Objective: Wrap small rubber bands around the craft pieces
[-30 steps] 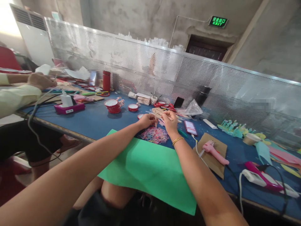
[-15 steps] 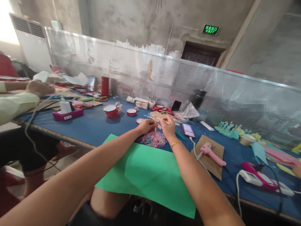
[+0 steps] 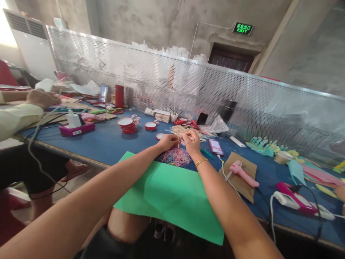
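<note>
My left hand (image 3: 167, 142) is closed on a thin pale stick (image 3: 178, 139), which stands upright at its fingertips. Close by on the right, the fingers of my right hand (image 3: 191, 141) are pinched together; whatever they hold is too small to make out. Directly below both hands lies a tangled heap of multicoloured thin strands (image 3: 175, 157), perhaps threads or small bands. A green sheet (image 3: 172, 198) spreads from the table edge over my lap. Partly behind my left hand is a small round red-rimmed piece (image 3: 160, 136).
Stacked red-rimmed discs (image 3: 126, 126) stand left on the blue table (image 3: 99, 144). To the right are a phone (image 3: 216, 146), a pink glue gun (image 3: 244, 174) on cardboard and a purple power strip (image 3: 296, 199) with cables. A co-worker's hand (image 3: 43, 98) works at far left.
The camera view has shifted slightly. My hands keep nearly the same pose around the upright stick, with no clear change in grip.
</note>
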`<state>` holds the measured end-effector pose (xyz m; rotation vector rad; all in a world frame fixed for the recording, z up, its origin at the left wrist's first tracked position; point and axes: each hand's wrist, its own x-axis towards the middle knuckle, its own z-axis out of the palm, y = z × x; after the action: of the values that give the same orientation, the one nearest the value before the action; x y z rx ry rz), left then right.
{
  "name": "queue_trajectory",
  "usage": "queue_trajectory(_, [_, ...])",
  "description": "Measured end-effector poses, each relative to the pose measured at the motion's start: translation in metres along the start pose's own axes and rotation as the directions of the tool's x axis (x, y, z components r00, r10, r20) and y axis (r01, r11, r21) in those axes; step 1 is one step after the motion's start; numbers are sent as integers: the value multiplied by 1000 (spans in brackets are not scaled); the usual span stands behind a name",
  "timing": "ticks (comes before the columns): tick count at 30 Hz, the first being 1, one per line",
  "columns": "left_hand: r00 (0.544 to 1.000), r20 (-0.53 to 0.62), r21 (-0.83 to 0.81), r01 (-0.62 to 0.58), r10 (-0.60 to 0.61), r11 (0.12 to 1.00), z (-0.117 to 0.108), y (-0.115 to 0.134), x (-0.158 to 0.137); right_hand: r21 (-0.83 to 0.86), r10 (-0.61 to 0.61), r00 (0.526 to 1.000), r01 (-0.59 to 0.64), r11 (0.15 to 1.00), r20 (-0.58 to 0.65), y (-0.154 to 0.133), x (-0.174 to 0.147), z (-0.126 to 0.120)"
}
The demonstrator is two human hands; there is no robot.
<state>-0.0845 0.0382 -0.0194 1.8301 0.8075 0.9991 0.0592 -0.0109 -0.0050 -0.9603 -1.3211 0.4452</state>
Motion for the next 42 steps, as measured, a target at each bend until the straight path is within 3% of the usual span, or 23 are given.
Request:
queue_trajectory(7, [999,19,27,-39,38,999,-1,1,0,59,-7,1000,6,998,12,-6,-1,2])
queue_trajectory(17, [1000,-14,64,4,-3,998,-2,-1,2,23,-2,997,3,1000,-72,4,4,-5])
queue_trajectory(31, [997,18,52,-72,71,996,-3,-8,6,32,7,1000,-7,999,-17,-14,-3,0])
queue_trajectory(42, [1000,-9,39,-3,3,999,-3,-9,6,20,9,999,-8,1000,-47,-4,3,-6])
